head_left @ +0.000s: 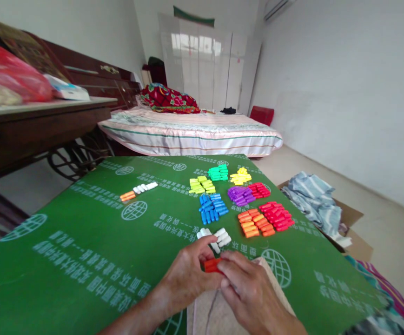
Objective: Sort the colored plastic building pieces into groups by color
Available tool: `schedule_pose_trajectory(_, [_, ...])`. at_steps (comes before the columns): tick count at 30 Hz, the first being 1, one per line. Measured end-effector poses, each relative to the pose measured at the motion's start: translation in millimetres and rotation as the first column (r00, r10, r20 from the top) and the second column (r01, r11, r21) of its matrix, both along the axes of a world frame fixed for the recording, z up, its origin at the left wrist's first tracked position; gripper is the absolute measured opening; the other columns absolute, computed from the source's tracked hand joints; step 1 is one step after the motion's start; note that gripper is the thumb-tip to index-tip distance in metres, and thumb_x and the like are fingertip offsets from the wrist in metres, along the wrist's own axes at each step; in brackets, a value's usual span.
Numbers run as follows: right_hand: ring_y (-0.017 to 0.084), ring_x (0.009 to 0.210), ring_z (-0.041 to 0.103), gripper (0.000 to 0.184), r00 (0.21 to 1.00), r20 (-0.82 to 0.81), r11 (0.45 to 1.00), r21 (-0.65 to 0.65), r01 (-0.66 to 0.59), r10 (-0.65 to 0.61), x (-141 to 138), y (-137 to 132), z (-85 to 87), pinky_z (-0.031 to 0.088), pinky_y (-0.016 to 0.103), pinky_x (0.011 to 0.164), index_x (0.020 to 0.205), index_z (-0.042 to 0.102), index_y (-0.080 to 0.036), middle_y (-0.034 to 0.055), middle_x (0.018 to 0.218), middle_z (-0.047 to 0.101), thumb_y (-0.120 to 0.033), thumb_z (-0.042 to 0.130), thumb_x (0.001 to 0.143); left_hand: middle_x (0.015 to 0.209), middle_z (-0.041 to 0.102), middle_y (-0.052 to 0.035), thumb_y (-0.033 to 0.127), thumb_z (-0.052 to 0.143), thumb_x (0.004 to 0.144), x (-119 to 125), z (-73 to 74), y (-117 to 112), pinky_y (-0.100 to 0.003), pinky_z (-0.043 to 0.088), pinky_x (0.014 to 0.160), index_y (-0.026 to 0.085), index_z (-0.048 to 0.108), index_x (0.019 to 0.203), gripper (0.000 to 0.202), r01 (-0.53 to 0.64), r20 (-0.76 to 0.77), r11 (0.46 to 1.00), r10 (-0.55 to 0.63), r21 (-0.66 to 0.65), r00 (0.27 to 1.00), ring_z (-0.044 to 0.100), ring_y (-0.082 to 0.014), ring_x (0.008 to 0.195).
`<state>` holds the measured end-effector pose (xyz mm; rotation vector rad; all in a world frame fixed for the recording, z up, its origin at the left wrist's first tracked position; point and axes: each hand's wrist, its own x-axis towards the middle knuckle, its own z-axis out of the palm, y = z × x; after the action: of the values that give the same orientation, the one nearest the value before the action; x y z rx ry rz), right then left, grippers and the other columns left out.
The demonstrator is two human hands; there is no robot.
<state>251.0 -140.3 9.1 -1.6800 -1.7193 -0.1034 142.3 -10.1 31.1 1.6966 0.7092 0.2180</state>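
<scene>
My left hand [191, 270] and my right hand [252, 286] meet near the table's front edge. Between their fingers they pinch orange-red cap-like plastic pieces [211, 265], partly hidden by the fingers. Just beyond the left fingertips lies a group of white pieces [223, 237]. Farther out are similar small piles: blue pieces [213, 208], orange pieces [252, 223], red pieces [276, 216], purple pieces [241, 196], lime pieces [202, 184], green pieces [218, 172] and yellow pieces [241, 176]. At the left, a short row holds white pieces [145, 187] and orange pieces [128, 196].
A beige cloth [205, 311] lies under my hands on the green printed table [93, 232]. To the right, striped fabric [309, 195] rests on a cardboard box [357, 216]. Behind the table stands a bed [195, 132]; a dark side table [41, 121] is at left.
</scene>
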Motion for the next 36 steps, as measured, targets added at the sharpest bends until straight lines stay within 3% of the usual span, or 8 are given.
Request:
schedule_pose_trajectory(4, [0.017, 0.085, 0.063, 0.014, 1.000, 0.006, 0.999, -0.049, -0.015, 0.015, 1, -4, 7.2, 0.046, 0.026, 0.066, 0.096, 0.058, -0.020, 0.0048, 0.098, 0.066, -0.016, 0.046, 0.090, 0.067, 0.055, 0.0072, 0.025, 0.073, 0.049, 0, 1.4, -5, -0.025, 0.038, 0.062, 0.015, 0.054, 0.113, 0.068, 0.001, 0.003, 0.999, -0.001, -0.040, 1.000, 0.049, -0.0107, 0.066])
schedule_pose_trajectory(8, [0.016, 0.085, 0.064, 0.012, 1.000, -0.002, 1.000, -0.010, -0.030, 0.030, 3, -6, 7.9, 0.045, 0.026, 0.066, 0.095, 0.059, -0.020, 0.0042, 0.096, 0.067, -0.018, 0.047, 0.092, 0.068, 0.058, 0.0047, 0.028, 0.076, 0.048, -3, 1.0, -5, -0.025, 0.040, 0.065, 0.014, 0.058, 0.107, 0.063, -0.010, 0.042, 0.993, 0.015, -0.117, 0.999, 0.051, -0.0115, 0.068])
schedule_pose_trajectory(14, [0.017, 0.092, 0.064, 0.016, 1.000, -0.018, 1.000, 0.018, -0.017, 0.017, 5, -8, -1.2, 0.047, 0.027, 0.074, 0.105, 0.060, -0.020, 0.0049, 0.106, 0.066, -0.020, 0.053, 0.091, 0.090, 0.065, -0.0045, 0.036, 0.077, 0.053, -12, -2.9, -2, -0.024, 0.040, 0.054, 0.016, 0.062, 0.104, 0.057, -0.052, 0.070, 0.926, 0.084, -0.373, 0.994, 0.057, -0.0154, 0.074])
schedule_pose_trajectory(18, [0.016, 0.089, 0.064, 0.012, 0.999, 0.017, 0.995, -0.082, -0.048, 0.050, 5, -8, 4.5, 0.046, 0.027, 0.069, 0.100, 0.060, -0.022, 0.0039, 0.104, 0.066, -0.020, 0.055, 0.089, 0.090, 0.066, -0.0041, 0.027, 0.080, 0.052, -17, -2.8, -5, -0.026, 0.046, 0.069, 0.015, 0.065, 0.096, 0.048, -0.068, 0.109, 0.899, 0.127, -0.433, 0.986, 0.059, -0.0157, 0.082])
schedule_pose_trajectory(21, [0.016, 0.087, 0.063, 0.011, 0.997, 0.025, 0.980, -0.189, -0.062, 0.068, 4, -7, 12.4, 0.046, 0.026, 0.067, 0.096, 0.060, -0.022, 0.0030, 0.101, 0.066, -0.018, 0.057, 0.086, 0.084, 0.066, -0.0016, 0.023, 0.082, 0.049, -18, -2.1, -8, -0.026, 0.046, 0.071, 0.015, 0.064, 0.093, 0.048, -0.054, 0.100, 0.894, 0.109, -0.445, 0.989, 0.059, -0.0138, 0.077])
schedule_pose_trajectory(24, [0.018, 0.092, 0.062, 0.020, 0.995, 0.055, 0.966, -0.252, -0.061, 0.078, 2, -6, 17.7, 0.047, 0.028, 0.070, 0.103, 0.058, -0.021, 0.0041, 0.104, 0.065, -0.016, 0.059, 0.083, 0.077, 0.064, 0.0001, 0.024, 0.081, 0.050, -15, -1.2, -9, -0.025, 0.044, 0.067, 0.014, 0.064, 0.087, 0.043, 0.008, 0.121, 0.904, 0.049, -0.428, 0.991, 0.057, -0.0124, 0.073])
schedule_pose_trajectory(30, [0.022, 0.095, 0.060, 0.039, 0.985, 0.140, 0.949, -0.310, -0.054, 0.102, -1, -4, 18.3, 0.050, 0.034, 0.076, 0.118, 0.053, -0.019, 0.0060, 0.105, 0.064, -0.013, 0.058, 0.081, 0.073, 0.062, 0.0010, 0.025, 0.080, 0.049, -10, -9.8, -10, -0.025, 0.044, 0.066, 0.014, 0.063, 0.081, 0.038, 0.021, 0.133, 0.916, 0.036, -0.400, 0.990, 0.054, -0.0116, 0.070])
schedule_pose_trajectory(36, [0.024, 0.093, 0.059, 0.040, 0.976, 0.187, 0.938, -0.345, -0.042, 0.113, -1, -3, 13.4, 0.051, 0.038, 0.078, 0.118, 0.055, -0.015, 0.0099, 0.105, 0.063, -0.011, 0.056, 0.078, 0.068, 0.060, 0.0018, 0.021, 0.073, 0.051, -9, -19.6, -10, -0.024, 0.040, 0.061, 0.014, 0.062, 0.078, 0.030, 0.012, 0.144, 0.936, 0.041, -0.352, 0.989, 0.051, -0.0100, 0.065])
